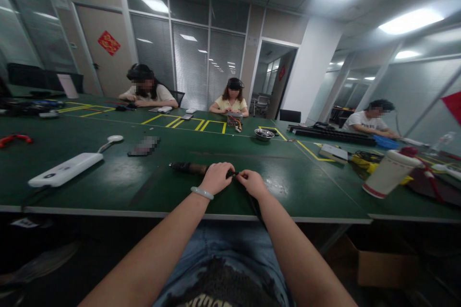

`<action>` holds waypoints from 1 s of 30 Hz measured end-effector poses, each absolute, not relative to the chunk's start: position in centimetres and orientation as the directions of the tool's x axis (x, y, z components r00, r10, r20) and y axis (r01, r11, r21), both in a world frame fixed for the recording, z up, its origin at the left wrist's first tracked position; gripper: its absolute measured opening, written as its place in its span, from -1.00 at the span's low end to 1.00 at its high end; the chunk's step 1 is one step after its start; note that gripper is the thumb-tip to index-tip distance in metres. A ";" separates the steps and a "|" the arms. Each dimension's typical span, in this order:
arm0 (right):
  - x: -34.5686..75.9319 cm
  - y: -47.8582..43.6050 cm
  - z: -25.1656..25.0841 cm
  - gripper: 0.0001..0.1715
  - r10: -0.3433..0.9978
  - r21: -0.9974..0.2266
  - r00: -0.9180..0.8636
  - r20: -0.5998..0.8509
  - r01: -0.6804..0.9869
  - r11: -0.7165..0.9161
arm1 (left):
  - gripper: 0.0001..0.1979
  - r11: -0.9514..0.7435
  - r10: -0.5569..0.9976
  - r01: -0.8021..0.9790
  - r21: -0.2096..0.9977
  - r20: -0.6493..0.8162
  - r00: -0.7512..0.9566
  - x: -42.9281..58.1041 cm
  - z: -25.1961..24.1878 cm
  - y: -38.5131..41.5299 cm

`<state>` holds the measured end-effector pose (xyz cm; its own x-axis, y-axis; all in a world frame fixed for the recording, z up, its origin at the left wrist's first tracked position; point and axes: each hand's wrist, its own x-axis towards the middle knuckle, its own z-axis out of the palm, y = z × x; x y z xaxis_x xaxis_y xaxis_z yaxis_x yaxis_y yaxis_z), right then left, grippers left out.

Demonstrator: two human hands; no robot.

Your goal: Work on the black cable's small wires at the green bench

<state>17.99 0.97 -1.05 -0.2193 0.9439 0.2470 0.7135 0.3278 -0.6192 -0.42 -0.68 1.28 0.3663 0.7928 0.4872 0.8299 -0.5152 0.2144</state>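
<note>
My left hand [216, 178] is closed around the end of a dark cylindrical tool [189, 168] that lies on the green table [115, 177], its handle pointing left. My right hand [253, 183] is pinched shut right beside it, fingertips meeting the left hand's at a small dark part [234, 174] between them. A pale bracelet [202, 193] sits on my left wrist. What the right fingers grip is too small to name.
A white power bank [65, 170] with a cable lies to the left, next to a dark phone [144, 146]. A white cup [387, 173] stands at right, a metal bowl [264, 134] farther back. Three people sit across the table. A cardboard box [385, 268] is under the table.
</note>
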 end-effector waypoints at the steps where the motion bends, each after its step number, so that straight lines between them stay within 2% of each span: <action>1: 18.0 1.0 -1.1 -0.76 0.944 -0.624 -0.218 0.246 0.710 0.326 | -0.83 -0.514 0.795 0.831 0.212 0.483 0.368 -0.4 1.3 -0.7; 30: 18.1 1.1 -1.5 -0.72 0.947 -0.633 -0.211 0.241 0.706 0.319 | -0.87 -0.568 0.757 0.801 0.190 0.504 0.416 -0.7 0.7 -0.1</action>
